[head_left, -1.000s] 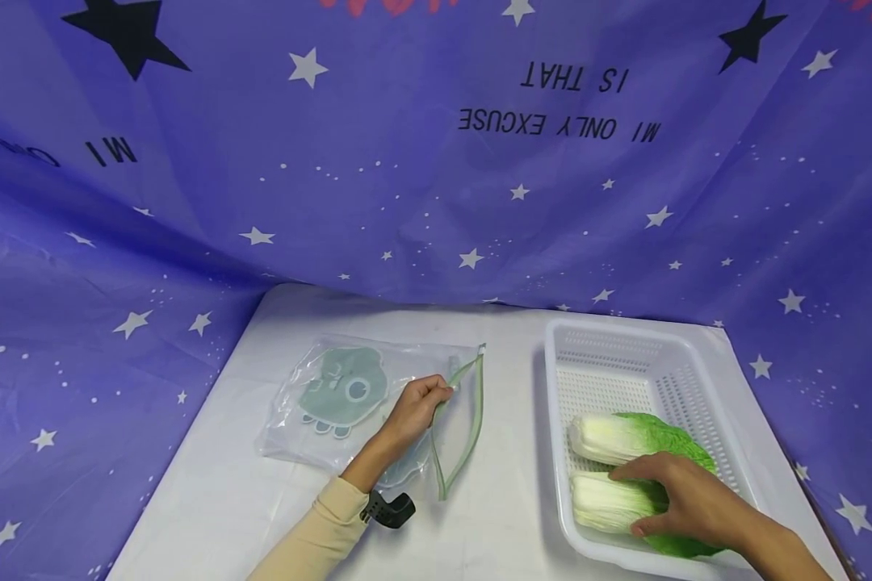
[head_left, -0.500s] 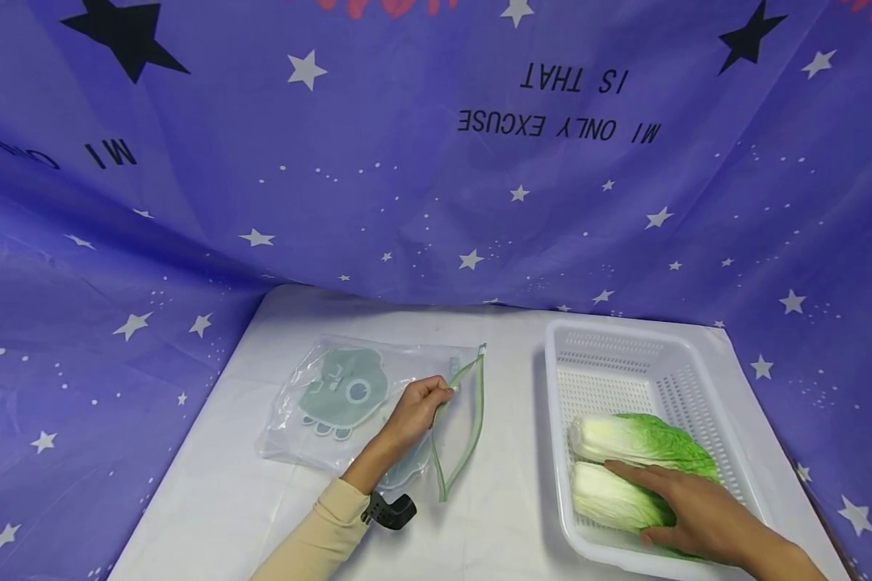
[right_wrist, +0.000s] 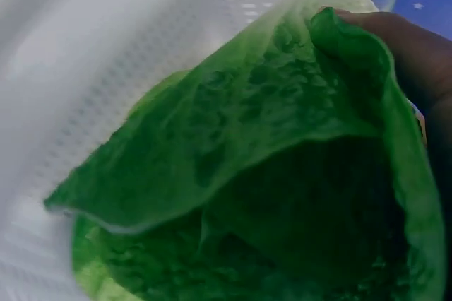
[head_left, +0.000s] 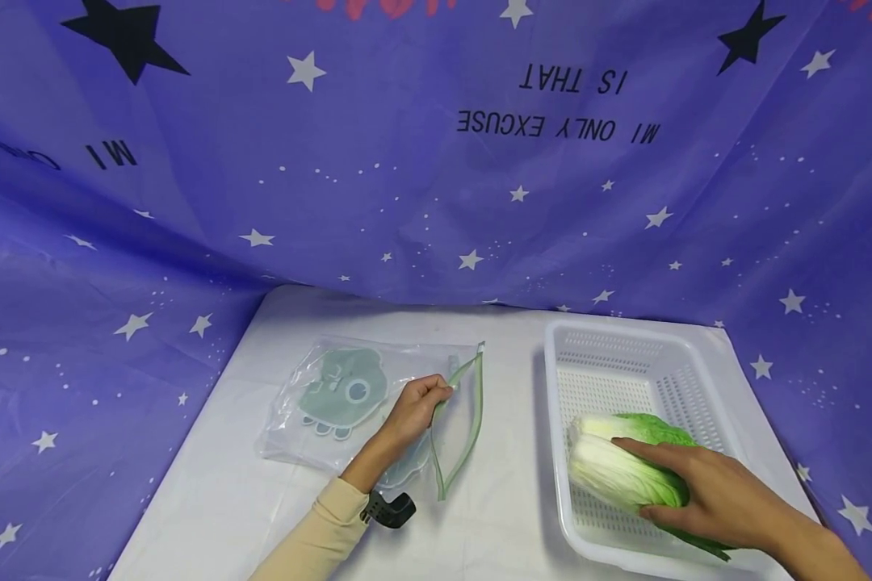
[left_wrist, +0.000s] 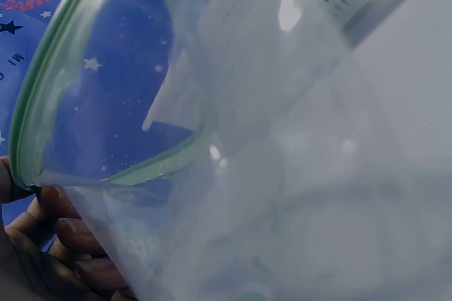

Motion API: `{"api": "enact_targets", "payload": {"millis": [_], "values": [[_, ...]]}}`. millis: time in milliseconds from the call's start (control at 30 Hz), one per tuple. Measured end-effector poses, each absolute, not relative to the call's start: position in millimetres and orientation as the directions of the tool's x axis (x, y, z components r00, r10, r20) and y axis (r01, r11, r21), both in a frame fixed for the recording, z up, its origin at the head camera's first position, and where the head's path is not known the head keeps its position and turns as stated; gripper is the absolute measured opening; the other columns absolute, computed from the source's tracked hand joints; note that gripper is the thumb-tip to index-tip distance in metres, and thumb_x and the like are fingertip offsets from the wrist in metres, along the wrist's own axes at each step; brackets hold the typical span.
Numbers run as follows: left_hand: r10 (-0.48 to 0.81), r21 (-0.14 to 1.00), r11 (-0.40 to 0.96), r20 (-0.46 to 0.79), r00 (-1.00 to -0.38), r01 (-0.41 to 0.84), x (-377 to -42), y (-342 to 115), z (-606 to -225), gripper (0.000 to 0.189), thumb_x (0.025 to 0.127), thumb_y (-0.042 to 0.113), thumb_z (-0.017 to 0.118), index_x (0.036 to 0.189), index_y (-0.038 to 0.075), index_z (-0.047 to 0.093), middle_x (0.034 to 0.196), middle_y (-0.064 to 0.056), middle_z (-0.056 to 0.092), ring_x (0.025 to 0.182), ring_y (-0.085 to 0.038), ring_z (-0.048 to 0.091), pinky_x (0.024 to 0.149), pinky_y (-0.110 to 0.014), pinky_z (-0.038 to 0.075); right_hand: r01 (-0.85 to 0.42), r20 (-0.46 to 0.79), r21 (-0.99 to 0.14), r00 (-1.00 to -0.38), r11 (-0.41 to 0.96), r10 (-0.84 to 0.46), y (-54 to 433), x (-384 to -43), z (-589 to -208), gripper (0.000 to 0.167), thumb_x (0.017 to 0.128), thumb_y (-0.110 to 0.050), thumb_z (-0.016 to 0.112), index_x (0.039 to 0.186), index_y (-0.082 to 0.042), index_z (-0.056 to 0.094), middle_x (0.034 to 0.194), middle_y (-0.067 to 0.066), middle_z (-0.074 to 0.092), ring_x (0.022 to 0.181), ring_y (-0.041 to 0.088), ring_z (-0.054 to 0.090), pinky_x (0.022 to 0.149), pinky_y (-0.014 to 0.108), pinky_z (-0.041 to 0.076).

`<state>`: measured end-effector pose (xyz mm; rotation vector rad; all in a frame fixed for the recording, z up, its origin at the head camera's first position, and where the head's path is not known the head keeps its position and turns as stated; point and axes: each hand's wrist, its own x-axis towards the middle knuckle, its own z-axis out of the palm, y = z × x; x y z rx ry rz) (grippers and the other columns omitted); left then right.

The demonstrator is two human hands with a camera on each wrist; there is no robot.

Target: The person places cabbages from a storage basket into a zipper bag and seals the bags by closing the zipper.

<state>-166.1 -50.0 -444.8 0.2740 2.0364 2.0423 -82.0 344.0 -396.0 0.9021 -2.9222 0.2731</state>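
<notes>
Head: the bag lies near the left edge of the worktop, pinched by the left hand; by the right edge, the right hand grips a cabbage in the basket. Left wrist: the bag gapes. Right wrist: leaves spread.
</notes>
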Motion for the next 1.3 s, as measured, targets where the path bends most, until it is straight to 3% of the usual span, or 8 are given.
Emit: {"api": "enact_targets", "payload": {"millis": [333,533,967,1200,1300], "values": [[0.303,0.999,0.003,-0.038,-0.952,-0.039,-166,-49,-446,0.026,0.098,0.002,0.05,0.085,-0.02,0.047,0.052,0.006,0.031,0.044,-0.006,0.029,0.048,-0.023,0.027,-0.595,0.117,-0.206,-0.803,0.777,-0.584,330,-103,-360,0.076,0.07,-0.05,0.085,0.138,-0.033,0.056,0.107,-0.017,0.065,0.08,-0.003,0.053,0.06,0.029,0.046],[0.309,1.0,0.002,-0.029,-0.951,-0.029,-165,-48,-446,0.026,0.098,0.002,0.05,0.083,-0.019,0.045,0.052,0.005,0.03,0.044,-0.007,0.028,0.049,-0.023,0.027,-0.666,0.123,-0.225,-0.743,0.711,-0.658,304,-120,-352,0.073,0.075,-0.05,0.082,0.14,-0.03,0.055,0.104,-0.018,0.065,0.08,-0.004,0.054,0.061,0.028,0.047],[0.318,0.999,-0.01,-0.027,-0.948,-0.032,-163,-44,-444,0.027,0.098,0.002,0.05,0.086,-0.021,0.046,0.052,0.006,0.031,0.045,-0.007,0.028,0.048,-0.023,0.027,-0.694,-0.03,-0.26,-0.689,0.671,-0.725,233,-151,-356,0.073,0.076,-0.047,0.079,0.141,-0.026,0.053,0.104,-0.012,0.067,0.084,0.002,0.057,0.063,0.032,0.049],[0.328,0.999,-0.035,-0.023,-0.944,-0.037,-164,-43,-447,0.027,0.098,0.001,0.048,0.072,0.004,0.05,0.054,0.002,0.031,0.046,-0.008,0.028,0.046,-0.022,0.027,-0.676,-0.099,-0.238,-0.697,0.697,-0.71,212,-159,-362,0.073,0.075,-0.048,0.078,0.14,-0.024,0.055,0.093,-0.011,0.066,0.071,0.004,0.054,0.056,0.03,0.045],[0.334,0.998,-0.044,-0.032,-0.942,-0.05,-169,-42,-458,0.027,0.099,0.002,0.048,0.072,0.005,0.05,0.055,0.001,0.031,0.047,-0.011,0.029,0.046,-0.022,0.027,-0.671,-0.125,-0.212,-0.702,0.71,-0.701,206,-160,-362,0.072,0.075,-0.048,0.077,0.139,-0.022,0.056,0.087,-0.013,0.064,0.067,0.004,0.052,0.054,0.03,0.043]]}}
